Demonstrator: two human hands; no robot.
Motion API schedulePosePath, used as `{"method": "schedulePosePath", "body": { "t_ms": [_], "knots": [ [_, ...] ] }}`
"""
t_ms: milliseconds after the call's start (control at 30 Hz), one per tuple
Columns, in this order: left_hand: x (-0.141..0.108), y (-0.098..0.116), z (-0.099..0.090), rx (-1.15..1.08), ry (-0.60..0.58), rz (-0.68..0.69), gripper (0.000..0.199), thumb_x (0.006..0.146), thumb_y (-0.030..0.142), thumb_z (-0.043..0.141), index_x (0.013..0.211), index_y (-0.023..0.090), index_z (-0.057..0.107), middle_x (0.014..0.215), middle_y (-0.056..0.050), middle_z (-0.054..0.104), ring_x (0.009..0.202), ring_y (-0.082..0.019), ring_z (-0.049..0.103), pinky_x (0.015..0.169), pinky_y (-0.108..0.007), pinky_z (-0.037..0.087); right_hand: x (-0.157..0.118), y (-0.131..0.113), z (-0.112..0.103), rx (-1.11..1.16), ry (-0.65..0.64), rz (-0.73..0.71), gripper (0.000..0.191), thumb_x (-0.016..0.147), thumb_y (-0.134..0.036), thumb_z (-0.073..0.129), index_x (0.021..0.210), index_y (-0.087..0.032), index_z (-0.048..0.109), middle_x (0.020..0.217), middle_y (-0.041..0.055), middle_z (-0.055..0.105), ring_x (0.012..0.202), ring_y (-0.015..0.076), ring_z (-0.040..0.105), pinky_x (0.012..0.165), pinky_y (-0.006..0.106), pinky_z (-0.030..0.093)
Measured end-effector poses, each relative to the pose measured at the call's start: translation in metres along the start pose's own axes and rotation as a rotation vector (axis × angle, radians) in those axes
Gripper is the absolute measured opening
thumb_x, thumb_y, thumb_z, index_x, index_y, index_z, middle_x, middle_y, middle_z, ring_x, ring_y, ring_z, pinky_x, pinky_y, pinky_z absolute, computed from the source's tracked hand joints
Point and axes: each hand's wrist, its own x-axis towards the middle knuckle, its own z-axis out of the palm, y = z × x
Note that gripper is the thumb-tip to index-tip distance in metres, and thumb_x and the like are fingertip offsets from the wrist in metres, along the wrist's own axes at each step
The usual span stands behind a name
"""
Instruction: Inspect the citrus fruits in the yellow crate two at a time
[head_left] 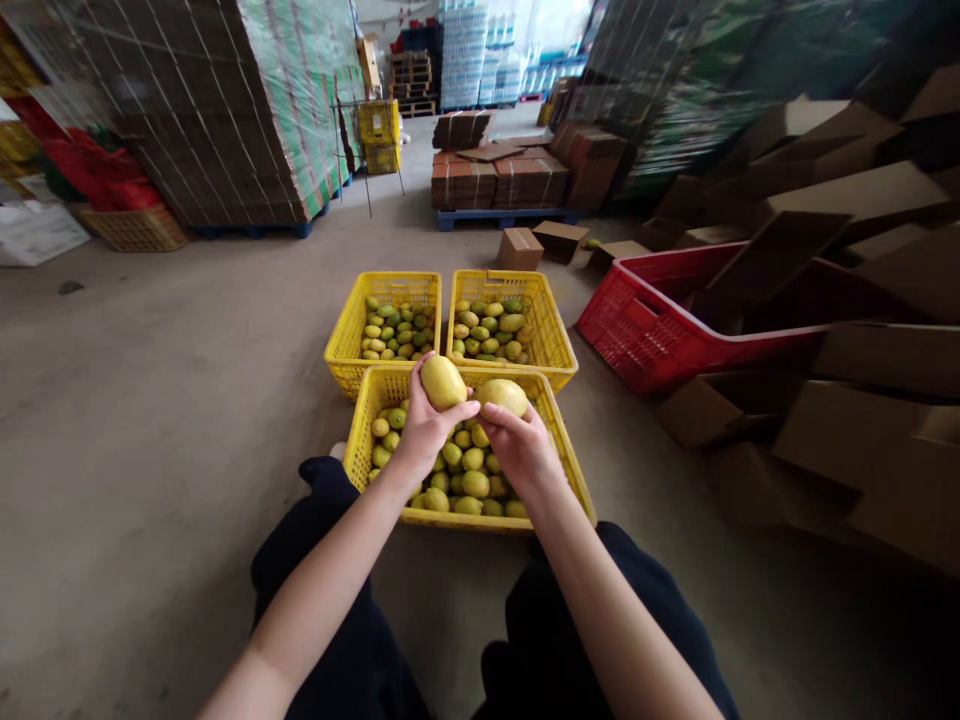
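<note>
My left hand [429, 425] is closed round a yellow lemon [443, 382], held upright. Beside it, my right hand [523, 440] grips another yellow lemon [503, 397], which lies more on its side. The two thumbs are close together between the fruits. Both hands are above the near yellow crate [480, 520], which holds many yellow-green lemons [475, 484]. Behind it stand two more yellow crates, the left one [345, 350] with greener and yellow lemons, the right one [551, 335] with similar fruit.
To the right, a red crate [637, 340] holds cardboard, with a heap of open cardboard boxes [847, 420] around it. Flattened cartons [499, 180] are stacked on a blue pallet [487, 218] ahead. Tall wrapped pallet loads [292, 100] stand at both sides.
</note>
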Motion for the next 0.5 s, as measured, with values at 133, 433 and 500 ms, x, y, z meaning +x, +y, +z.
{"method": "schedulePosePath", "body": {
  "t_ms": [133,433,500],
  "knots": [
    [0.0002,-0.0004,-0.0003,0.002,0.005,0.027,0.081,0.051,0.002,0.078,0.121,0.03,0.049,0.108,0.001,0.058,0.082,-0.012,0.063,0.078,-0.023,0.051,-0.0007,-0.0004,0.0005,0.002,-0.001,-0.009,0.033,0.053,-0.009,0.081,0.078,-0.021,0.062,0.074,-0.0039,0.068,0.07,0.0115,0.065,0.07,0.021,0.054],
    [0.0029,0.0009,-0.0001,-0.033,0.022,-0.008,0.077,0.049,0.004,0.08,0.116,0.028,0.049,0.1,0.002,0.06,0.089,-0.015,0.063,0.081,-0.026,0.052,-0.0003,-0.003,-0.0001,0.001,-0.007,0.029,0.041,0.049,-0.005,0.081,0.08,-0.023,0.06,0.073,-0.0054,0.067,0.07,0.0127,0.066,0.072,0.024,0.055],
    [0.0061,0.0037,-0.0008,-0.144,0.044,-0.088,0.055,0.059,0.012,0.076,0.108,0.024,0.053,0.093,0.001,0.061,0.09,-0.016,0.063,0.083,-0.03,0.053,-0.0002,-0.0044,-0.0004,0.017,-0.015,0.019,0.043,0.05,-0.005,0.08,0.082,-0.024,0.06,0.075,-0.0061,0.067,0.074,0.013,0.066,0.077,0.026,0.055]
  ]
}}
